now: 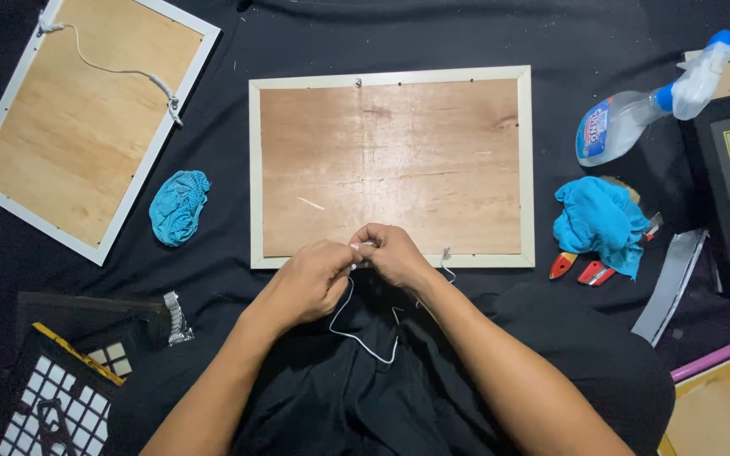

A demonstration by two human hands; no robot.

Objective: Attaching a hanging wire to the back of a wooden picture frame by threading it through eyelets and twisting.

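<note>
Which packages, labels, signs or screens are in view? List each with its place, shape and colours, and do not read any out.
Clear plastic spray bottle with blue-and-white trigger head: lies on its side on the black cloth, upper right of the middle frame.
Label on that bottle: wraps the wide end, mostly blue with red and white.
No packages, signs or screens show.

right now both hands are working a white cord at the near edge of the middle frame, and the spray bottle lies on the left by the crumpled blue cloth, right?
Not quite. The spray bottle lies on the right, above the blue cloth there. The rest holds: in the head view the left hand and right hand work the white cord at the middle frame.
</note>
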